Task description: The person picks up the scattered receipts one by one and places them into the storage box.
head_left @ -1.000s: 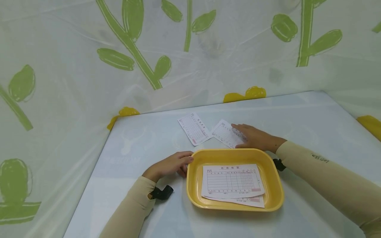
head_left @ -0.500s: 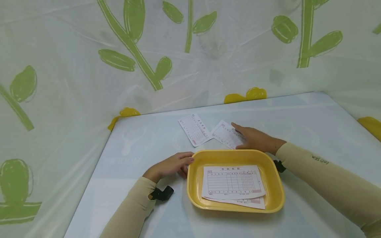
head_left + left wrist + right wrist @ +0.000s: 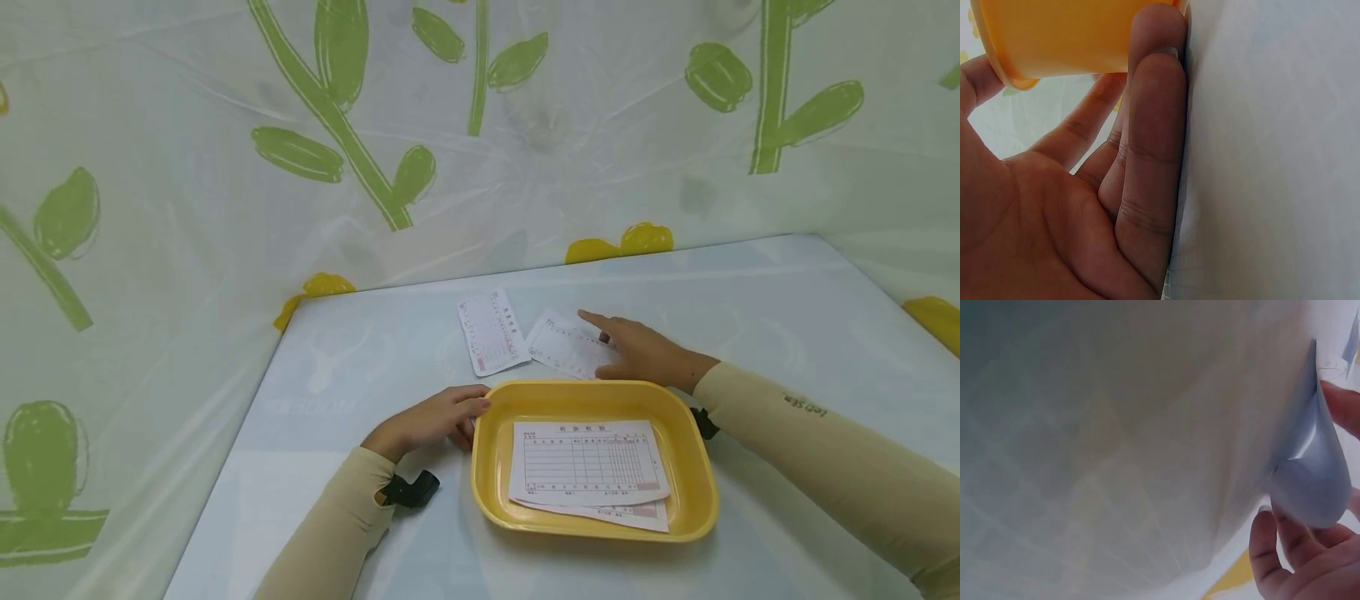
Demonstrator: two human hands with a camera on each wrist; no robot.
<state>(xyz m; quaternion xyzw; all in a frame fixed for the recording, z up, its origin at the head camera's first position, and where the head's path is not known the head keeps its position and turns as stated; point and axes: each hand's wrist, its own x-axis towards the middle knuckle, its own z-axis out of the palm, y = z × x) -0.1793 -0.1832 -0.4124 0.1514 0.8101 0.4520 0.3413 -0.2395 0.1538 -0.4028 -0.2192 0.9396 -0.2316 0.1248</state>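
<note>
A yellow tray [image 3: 596, 533] holds overlapping printed receipt slips [image 3: 588, 462]. At its far left corner, my left hand [image 3: 433, 421] touches the rim with relaxed fingers. In the left wrist view, the thumb [image 3: 982, 78] meets the tray rim [image 3: 1019, 82], and nearly straight fingers [image 3: 1157, 119] lie along the table against the wall. Behind the tray, my right hand [image 3: 648, 354] pinches a receipt slip [image 3: 566, 346], hiding its right end. The slip [image 3: 1313, 481] buckles into a bulge between thumb and fingers in the right wrist view. Another receipt slip [image 3: 493, 332] lies left of it, their edges meeting.
Everything stands on a pale, white-blue tabletop [image 3: 360, 350]. A white sheet [image 3: 187, 208] printed with green leaves hangs behind and beside it. A dark wrist camera [image 3: 412, 489] on the left arm sits beside the tray.
The right hand's fingers have drawn in on the slip, which has shifted slightly. The slip to its left has turned a little. The left hand and tray keep their places.
</note>
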